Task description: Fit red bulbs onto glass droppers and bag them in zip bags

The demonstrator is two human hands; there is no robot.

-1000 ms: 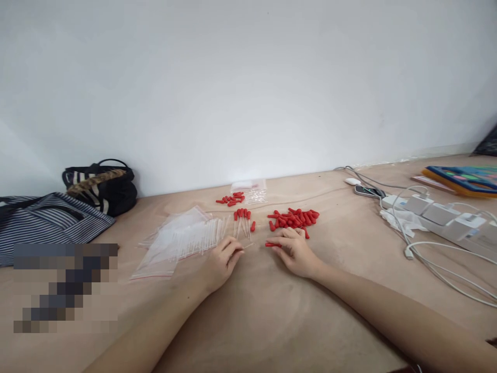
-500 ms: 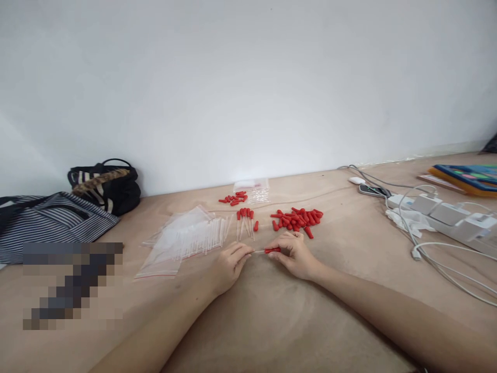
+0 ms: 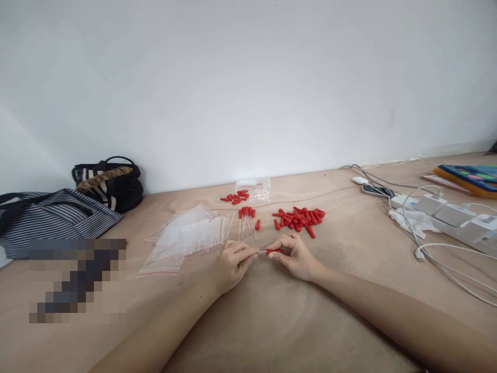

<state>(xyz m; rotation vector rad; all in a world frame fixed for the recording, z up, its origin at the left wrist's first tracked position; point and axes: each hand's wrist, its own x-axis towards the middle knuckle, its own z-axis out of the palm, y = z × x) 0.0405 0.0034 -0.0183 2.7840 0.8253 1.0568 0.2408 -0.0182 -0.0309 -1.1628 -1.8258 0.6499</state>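
My left hand (image 3: 235, 263) is closed, its fingertips pinching a thin glass dropper tube (image 3: 262, 252). Opposite it, my right hand (image 3: 297, 259) pinches a red rubber bulb (image 3: 275, 251) between thumb and fingers. Bulb and tube lie in one line and meet; how far the tube sits inside is hidden. Just beyond my hands lie several droppers (image 3: 247, 212) with red bulbs on their tubes, and one loose red bulb (image 3: 258, 225) beside them. A pile of red bulbs (image 3: 301, 218) is past my right hand. Glass tubes (image 3: 212, 230) lie on clear zip bags (image 3: 163, 248) past my left hand.
Farther back are a small group of red bulbs (image 3: 235, 197) and a clear bag (image 3: 261, 192). Chargers on a power strip (image 3: 454, 212) and white cables (image 3: 430, 258) occupy the right. Striped (image 3: 66, 217) and black bags (image 3: 128, 186) stand at the left, near a blurred-out patch.
My left fingertips have come slightly closer to the bulb, so less of the tube shows between my hands. The view has shifted a little.
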